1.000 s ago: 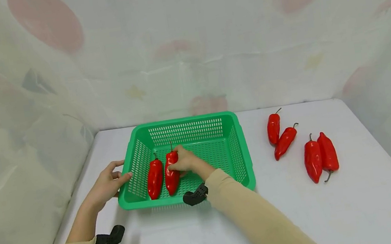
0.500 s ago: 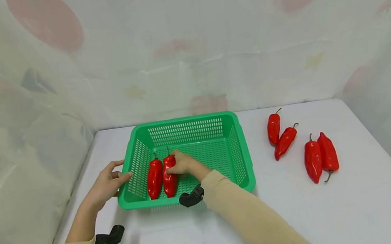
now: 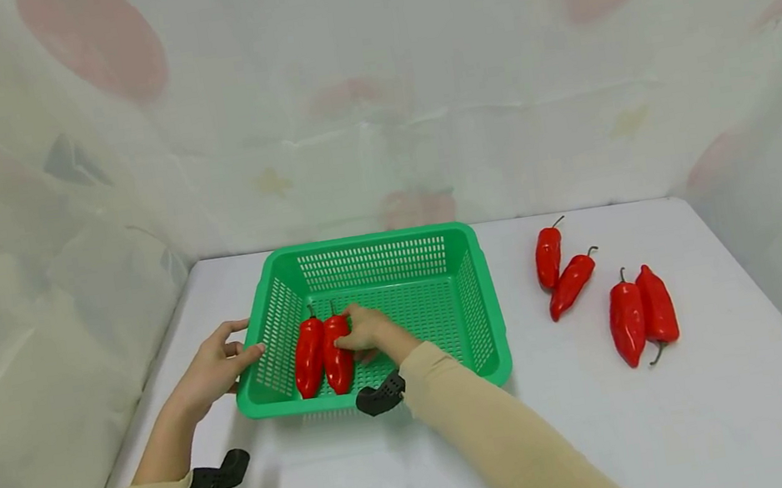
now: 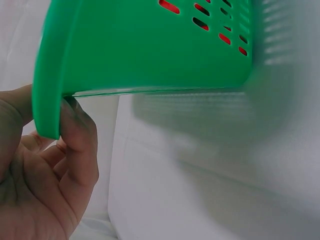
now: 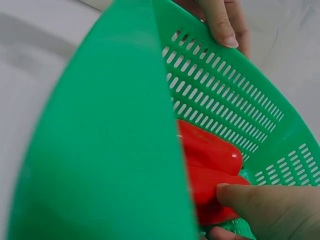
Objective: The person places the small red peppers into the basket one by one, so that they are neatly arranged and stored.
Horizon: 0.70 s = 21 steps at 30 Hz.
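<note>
A green plastic basket (image 3: 494,304) stands on the white table. My left hand (image 3: 213,373) grips its left rim, thumb over the edge and fingers beneath it, as the left wrist view shows. Two long red peppers lie side by side in the left part of the basket, stems pointing away. My right hand (image 3: 376,332) reaches inside and holds the right-hand pepper (image 3: 337,363), the thumb (image 5: 235,195) on its top and the other fingers partly hidden. Beside it lies the left-hand pepper (image 3: 310,359), close to the basket's left wall.
To the right of the basket, two red peppers (image 3: 570,285) lie near the table's back edge. Another pair of red peppers (image 3: 627,322) lies farther right and nearer. A pale fabric screen (image 3: 377,153) rises behind the table and along both sides.
My right hand has shifted the pepper it holds left and slightly nearer, up against the other pepper in the basket. The left hand has stayed on the rim.
</note>
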Motion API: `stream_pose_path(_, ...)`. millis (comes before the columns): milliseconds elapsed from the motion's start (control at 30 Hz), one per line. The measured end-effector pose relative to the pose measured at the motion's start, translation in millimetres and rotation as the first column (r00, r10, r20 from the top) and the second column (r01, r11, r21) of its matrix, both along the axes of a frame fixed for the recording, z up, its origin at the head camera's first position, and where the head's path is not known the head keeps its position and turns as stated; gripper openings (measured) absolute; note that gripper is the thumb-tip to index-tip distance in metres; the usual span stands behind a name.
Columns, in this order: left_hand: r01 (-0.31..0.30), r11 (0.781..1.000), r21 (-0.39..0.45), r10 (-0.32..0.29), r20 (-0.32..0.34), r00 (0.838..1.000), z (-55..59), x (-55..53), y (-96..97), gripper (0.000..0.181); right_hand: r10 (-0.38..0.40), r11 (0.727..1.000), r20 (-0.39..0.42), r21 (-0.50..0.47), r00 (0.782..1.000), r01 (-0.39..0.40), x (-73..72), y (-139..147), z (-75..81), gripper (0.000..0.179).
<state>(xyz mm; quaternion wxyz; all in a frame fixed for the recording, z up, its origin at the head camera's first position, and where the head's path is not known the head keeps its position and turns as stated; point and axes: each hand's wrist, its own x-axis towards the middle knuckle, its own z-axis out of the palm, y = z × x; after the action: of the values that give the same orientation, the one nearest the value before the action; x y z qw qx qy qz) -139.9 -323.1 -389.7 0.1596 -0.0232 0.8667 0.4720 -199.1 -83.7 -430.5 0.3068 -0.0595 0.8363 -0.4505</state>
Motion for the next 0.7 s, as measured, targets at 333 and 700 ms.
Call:
stream_pose_path(333, 0.002, 1.000, -0.010, -0.002, 0.002, 1.000, -1.0, -0.2, -0.6, 0.065, -0.018, 1.000, 0.023, -0.020, 1.000, 0.018, 0.6, -5.3, -1.2, 0.054)
stream_pose_path(700, -0.001, 1.000, -0.010, 0.001, 0.002, 1.000, -1.2, 0.1, -0.5, 0.065, -0.021, 0.998, 0.070, -0.062, 0.997, 0.026, 2.9, -5.1, 2.8, 0.055)
